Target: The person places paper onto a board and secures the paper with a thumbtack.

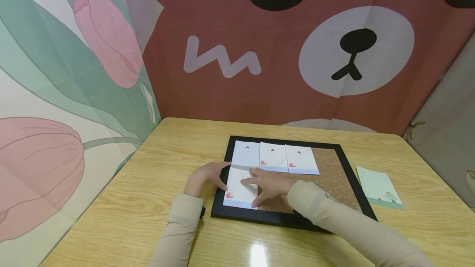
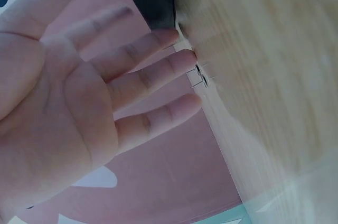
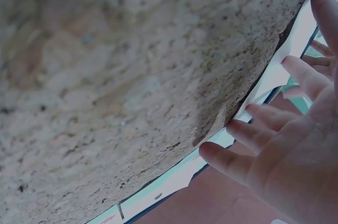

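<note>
A white sheet of notepaper (image 1: pixel 241 197) with a red print in its corner lies at the lower left of a black-framed cork board (image 1: pixel 334 180). My right hand (image 1: pixel 272 182) rests on this sheet with fingers spread, its thumb by the lower right edge. In the right wrist view, the fingertips (image 3: pixel 214 152) lie along the paper over the cork. My left hand (image 1: pixel 208 175) is at the board's left side, thumb and fingertips at the sheet's left edge. The left wrist view shows its fingers extended and the palm (image 2: pixel 58 108) holding nothing.
Above, a plain pale sheet (image 1: pixel 245 155) and two printed sheets, one in the middle (image 1: pixel 273 160) and one to its right (image 1: pixel 302 162), each bear a silver pin. A green notepad (image 1: pixel 378 184) lies right of the board on the wooden table (image 1: pixel 167 147). Printed fabric hangs behind.
</note>
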Available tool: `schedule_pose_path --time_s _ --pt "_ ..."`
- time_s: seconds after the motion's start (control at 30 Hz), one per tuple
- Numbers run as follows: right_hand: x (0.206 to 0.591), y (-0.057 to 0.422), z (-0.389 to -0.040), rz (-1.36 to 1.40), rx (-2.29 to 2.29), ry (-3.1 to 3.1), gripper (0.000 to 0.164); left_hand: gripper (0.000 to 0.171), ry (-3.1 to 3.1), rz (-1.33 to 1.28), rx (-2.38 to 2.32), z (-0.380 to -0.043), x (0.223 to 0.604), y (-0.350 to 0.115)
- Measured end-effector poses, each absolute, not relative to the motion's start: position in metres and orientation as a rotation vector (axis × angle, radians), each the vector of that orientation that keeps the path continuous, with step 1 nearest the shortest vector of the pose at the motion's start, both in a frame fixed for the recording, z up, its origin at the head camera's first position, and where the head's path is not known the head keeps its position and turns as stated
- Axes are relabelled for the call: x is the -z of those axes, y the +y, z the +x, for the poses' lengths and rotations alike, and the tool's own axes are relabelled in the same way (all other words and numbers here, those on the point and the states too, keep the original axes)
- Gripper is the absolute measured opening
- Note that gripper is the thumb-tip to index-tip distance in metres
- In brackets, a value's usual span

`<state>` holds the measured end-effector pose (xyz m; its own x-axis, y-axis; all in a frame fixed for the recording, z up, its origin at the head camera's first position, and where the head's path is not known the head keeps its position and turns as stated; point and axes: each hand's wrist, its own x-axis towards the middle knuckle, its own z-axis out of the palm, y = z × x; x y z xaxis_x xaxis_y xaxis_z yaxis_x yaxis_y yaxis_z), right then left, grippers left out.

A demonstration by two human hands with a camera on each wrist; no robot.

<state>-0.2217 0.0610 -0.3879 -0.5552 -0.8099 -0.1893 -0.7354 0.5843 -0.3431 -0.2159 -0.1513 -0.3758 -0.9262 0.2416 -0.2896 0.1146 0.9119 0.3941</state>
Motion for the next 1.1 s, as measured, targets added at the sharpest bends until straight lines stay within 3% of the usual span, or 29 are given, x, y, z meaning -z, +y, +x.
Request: schedule_pose_path --time_s 0.27,0.67,1.1 --pt "0.3858 0.0607 -0.2179 -1.172 0.362 2.481 0.068 0.053 2.701 0.313 -0.533 -0.2172 0.379 -0.1494" --pt "0.3903 0.0624 -0.2161 -1.197 0.359 2.49 0.071 0.061 2.748 0.276 -0.531 -0.2161 0.3833 -0.1458" --pt "0.3885 0.0673 -0.2165 -1.106 0.393 2.512 0.078 0.058 2.77 0.231 -0.536 -0.2156 0.3801 -0.1421"
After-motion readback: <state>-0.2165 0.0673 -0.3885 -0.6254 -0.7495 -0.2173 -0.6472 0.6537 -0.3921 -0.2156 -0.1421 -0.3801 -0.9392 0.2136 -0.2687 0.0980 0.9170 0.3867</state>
